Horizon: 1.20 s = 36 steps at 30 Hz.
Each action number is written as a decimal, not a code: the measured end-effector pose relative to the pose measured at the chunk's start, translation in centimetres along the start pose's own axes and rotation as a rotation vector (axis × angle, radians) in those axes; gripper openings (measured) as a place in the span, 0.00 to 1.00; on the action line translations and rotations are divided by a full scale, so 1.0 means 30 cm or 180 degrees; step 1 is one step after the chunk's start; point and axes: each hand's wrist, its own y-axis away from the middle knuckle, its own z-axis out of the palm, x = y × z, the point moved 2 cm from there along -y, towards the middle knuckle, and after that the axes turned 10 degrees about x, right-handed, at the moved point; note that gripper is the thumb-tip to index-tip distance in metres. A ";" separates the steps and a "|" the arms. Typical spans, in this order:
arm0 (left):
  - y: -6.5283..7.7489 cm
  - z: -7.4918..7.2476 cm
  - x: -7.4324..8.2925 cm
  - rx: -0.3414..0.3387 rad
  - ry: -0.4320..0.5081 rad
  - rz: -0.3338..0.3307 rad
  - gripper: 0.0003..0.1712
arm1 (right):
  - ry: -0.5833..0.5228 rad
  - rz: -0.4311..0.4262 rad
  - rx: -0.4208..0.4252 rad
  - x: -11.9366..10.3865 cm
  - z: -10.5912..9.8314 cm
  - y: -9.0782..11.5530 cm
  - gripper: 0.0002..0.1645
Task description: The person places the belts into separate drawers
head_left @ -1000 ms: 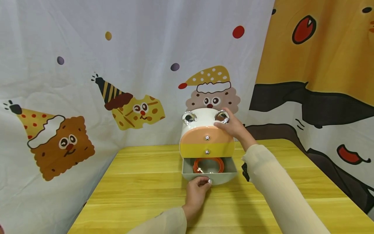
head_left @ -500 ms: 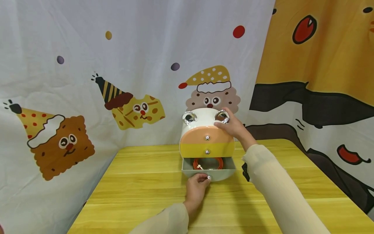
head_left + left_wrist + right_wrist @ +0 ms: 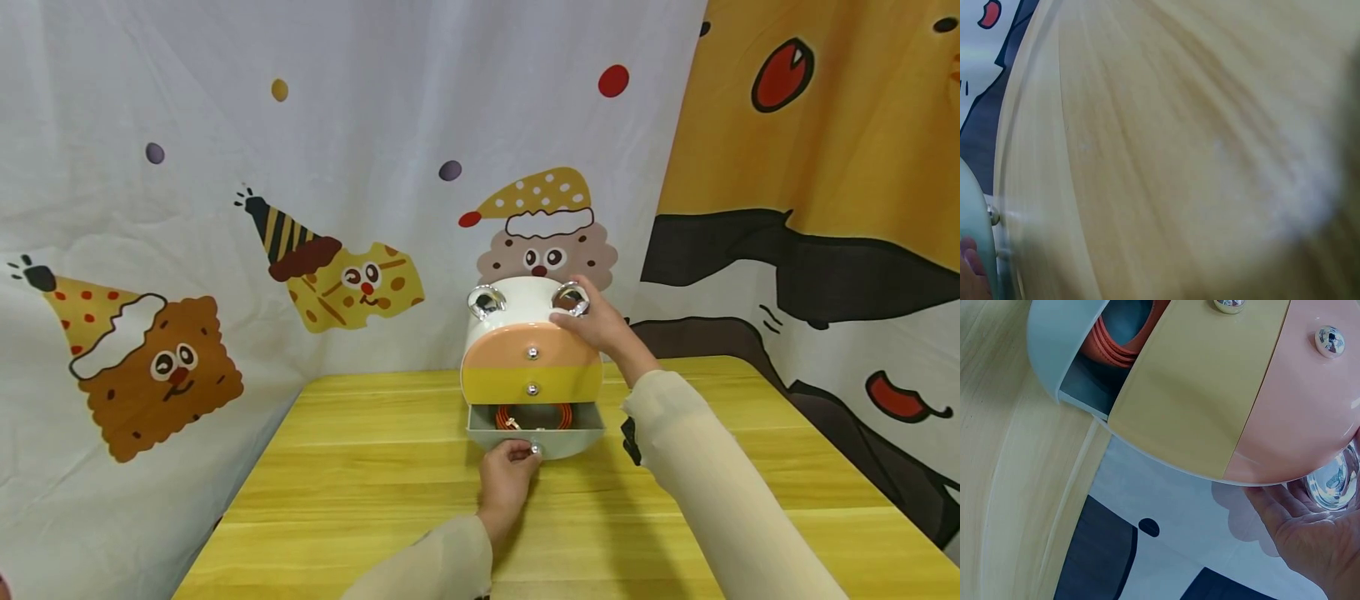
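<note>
A small rounded drawer box (image 3: 498, 342) with a white top and silver ring ears stands towards the back of the table. Its orange and yellow drawers are closed, while the grey-green bottom drawer (image 3: 573, 444) is pulled partly out. Inside that drawer lies a coiled orange cable (image 3: 502, 415), also seen as a cable (image 3: 1107, 350) in the right wrist view. My left hand (image 3: 501, 483) pinches the drawer's round silver knob (image 3: 536, 449) between thumb and fingers. High on the box, my right hand (image 3: 600, 325) grips the top around the right silver ear (image 3: 1334, 481), some fingers hidden behind.
The wooden table (image 3: 352, 467) extends to both sides and in front of the box. Close behind the box hangs a white curtain (image 3: 360, 150) with cartoon prints, and an orange and black print (image 3: 810, 167) covers the right side.
My left hand has moved away from me with the knob, sliding the bottom drawer a little further in. Less of the cable shows. My right hand has stayed in place on the box.
</note>
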 end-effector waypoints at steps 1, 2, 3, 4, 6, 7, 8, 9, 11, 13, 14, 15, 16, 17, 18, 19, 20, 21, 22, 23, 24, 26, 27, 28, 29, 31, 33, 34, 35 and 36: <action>-0.001 0.001 -0.001 0.0019 0.0001 -0.0001 0.06 | 0.0004 -0.0001 -0.0003 0.000 0.000 0.000 0.50; -0.002 0.002 -0.002 0.0038 -0.0006 -0.0004 0.06 | 0.0006 -0.0004 -0.0005 0.000 0.000 0.000 0.50; -0.004 0.004 -0.003 0.0055 -0.0021 -0.0009 0.06 | 0.0007 -0.0004 -0.0005 0.000 0.000 -0.001 0.50; -0.006 0.006 -0.004 0.0071 -0.0026 -0.0016 0.06 | 0.0009 -0.0006 -0.0006 0.000 0.000 -0.001 0.50; -0.009 0.009 -0.006 0.0104 -0.0041 -0.0022 0.06 | 0.0005 -0.0010 -0.0007 0.000 0.000 -0.002 0.50; -0.010 0.011 -0.006 0.0119 -0.0046 -0.0028 0.06 | 0.0001 -0.0012 -0.0009 0.000 0.000 -0.002 0.50; -0.011 0.012 -0.007 0.0133 -0.0057 -0.0028 0.06 | 0.0001 -0.0015 -0.0008 0.001 0.000 -0.002 0.50; -0.012 0.014 -0.006 0.0152 -0.0064 -0.0011 0.06 | 0.0004 -0.0016 -0.0007 0.001 0.000 -0.003 0.50; -0.014 0.015 -0.002 0.0182 -0.0062 0.0020 0.06 | 0.0017 -0.0018 -0.0003 0.002 -0.001 -0.003 0.50; -0.014 0.016 0.002 0.0206 -0.0067 0.0056 0.06 | 0.0032 -0.0020 0.0002 0.003 -0.001 -0.004 0.51; -0.014 0.016 0.005 0.0219 -0.0064 0.0067 0.06 | 0.0037 -0.0021 0.0005 0.004 -0.001 -0.004 0.51; -0.014 0.017 0.007 0.0232 -0.0065 0.0078 0.06 | 0.0043 -0.0018 0.0007 0.004 -0.001 -0.004 0.51; -0.014 0.017 0.008 0.0240 -0.0064 0.0083 0.06 | 0.0046 -0.0017 0.0009 0.005 0.000 -0.005 0.51; -0.015 0.017 0.009 0.0251 -0.0072 0.0094 0.06 | 0.0042 -0.0016 0.0010 0.004 0.000 -0.005 0.51; -0.016 0.018 0.008 0.0264 -0.0074 0.0094 0.06 | 0.0041 -0.0014 0.0008 0.004 0.000 -0.005 0.51; -0.016 0.020 0.008 0.0274 -0.0073 0.0088 0.07 | 0.0037 -0.0013 0.0005 0.004 0.001 -0.005 0.51; -0.016 0.020 0.008 0.0286 -0.0072 0.0096 0.07 | 0.0036 -0.0011 0.0003 0.005 0.001 -0.005 0.51; -0.017 0.020 0.008 0.0288 -0.0076 0.0100 0.07 | 0.0036 -0.0005 0.0001 0.004 0.001 -0.005 0.51; -0.017 0.021 0.008 0.0293 -0.0085 0.0102 0.07 | 0.0035 -0.0003 -0.0002 0.004 0.002 -0.005 0.51; -0.018 0.023 0.008 0.0294 -0.0096 0.0090 0.07 | 0.0036 0.0001 -0.0003 0.004 0.002 -0.005 0.51; -0.019 0.023 0.007 0.0294 -0.0099 0.0080 0.07 | 0.0037 0.0006 -0.0003 0.004 0.003 -0.005 0.51; -0.022 0.025 0.008 0.0296 -0.0113 0.0079 0.07 | 0.0034 0.0013 0.0001 0.003 0.003 -0.004 0.51; -0.023 0.027 0.006 0.0296 -0.0126 0.0074 0.07 | 0.0034 0.0015 0.0002 0.003 0.004 -0.004 0.51; -0.025 0.029 0.004 0.0302 -0.0141 0.0083 0.07 | 0.0035 0.0019 0.0007 0.004 0.005 -0.005 0.51; -0.026 0.030 0.003 0.0304 -0.0143 0.0088 0.07 | 0.0038 0.0016 0.0004 0.004 0.005 -0.006 0.51; -0.028 0.031 0.000 0.0307 -0.0147 0.0077 0.07 | 0.0043 0.0018 0.0011 0.005 0.006 -0.007 0.51; -0.030 0.033 -0.002 0.0298 -0.0153 0.0060 0.07 | 0.0051 0.0022 0.0015 0.005 0.006 -0.007 0.50; -0.031 0.033 -0.002 0.0295 -0.0153 0.0052 0.07 | 0.0055 0.0026 0.0017 0.005 0.005 -0.008 0.50; -0.032 0.033 -0.003 0.0293 -0.0161 0.0044 0.06 | 0.0053 0.0025 0.0016 0.005 0.005 -0.007 0.50; -0.034 0.034 -0.003 0.0293 -0.0167 0.0042 0.06 | 0.0048 0.0033 0.0021 0.004 0.005 -0.006 0.49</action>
